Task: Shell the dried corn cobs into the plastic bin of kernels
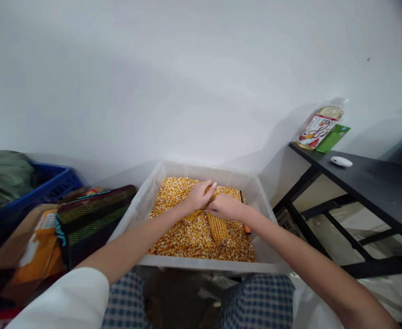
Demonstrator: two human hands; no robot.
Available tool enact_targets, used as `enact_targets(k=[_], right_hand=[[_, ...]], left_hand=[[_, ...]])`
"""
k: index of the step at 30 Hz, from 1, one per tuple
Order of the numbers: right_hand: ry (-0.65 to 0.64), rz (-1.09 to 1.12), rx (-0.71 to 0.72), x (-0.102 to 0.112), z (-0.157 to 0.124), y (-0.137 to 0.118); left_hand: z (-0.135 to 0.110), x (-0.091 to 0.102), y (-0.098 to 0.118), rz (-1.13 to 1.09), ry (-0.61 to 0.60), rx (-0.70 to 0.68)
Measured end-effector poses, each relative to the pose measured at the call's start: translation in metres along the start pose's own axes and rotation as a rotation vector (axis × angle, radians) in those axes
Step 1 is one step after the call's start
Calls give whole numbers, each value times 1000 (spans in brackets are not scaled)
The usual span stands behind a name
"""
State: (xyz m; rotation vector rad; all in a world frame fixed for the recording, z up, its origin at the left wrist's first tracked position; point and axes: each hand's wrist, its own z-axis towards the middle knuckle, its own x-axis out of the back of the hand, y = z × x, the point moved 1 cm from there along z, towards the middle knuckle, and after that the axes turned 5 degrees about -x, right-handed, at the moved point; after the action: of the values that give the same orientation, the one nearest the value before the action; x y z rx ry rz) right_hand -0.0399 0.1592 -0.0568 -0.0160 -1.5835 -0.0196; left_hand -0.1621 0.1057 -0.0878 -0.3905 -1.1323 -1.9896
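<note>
My left hand and my right hand meet over a translucent plastic bin of loose corn kernels. Both have their fingers closed around a corn cob, which they mostly hide. Just below my right fist, another yellow corn cob lies on the kernels, its rows of grains still on it. Part of one more cob shows under my left hand. By the bin's right wall is a thing with an orange end, partly covered by my right wrist.
A black table on the right carries a bottle, a green packet and a white oval object. Left of the bin are a dark mesh bag, an orange package and a blue crate. A white wall rises behind.
</note>
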Motion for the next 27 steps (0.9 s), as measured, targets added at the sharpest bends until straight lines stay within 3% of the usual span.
enact_targets(k=[9,15,21,27], right_hand=[[-86,-128,13,15,-1,-9],[-195,-177,128,-13,-5,-22],[50,-73,-110,-29,-8,-17],[57,-73,-273,-27,1,-18]], left_hand=[[-2,2,2,-26,-18,-7],[0,1,0,-52,10,53],[7,10,-15,-136,153,114],[10,15,-22,-146,225,168]])
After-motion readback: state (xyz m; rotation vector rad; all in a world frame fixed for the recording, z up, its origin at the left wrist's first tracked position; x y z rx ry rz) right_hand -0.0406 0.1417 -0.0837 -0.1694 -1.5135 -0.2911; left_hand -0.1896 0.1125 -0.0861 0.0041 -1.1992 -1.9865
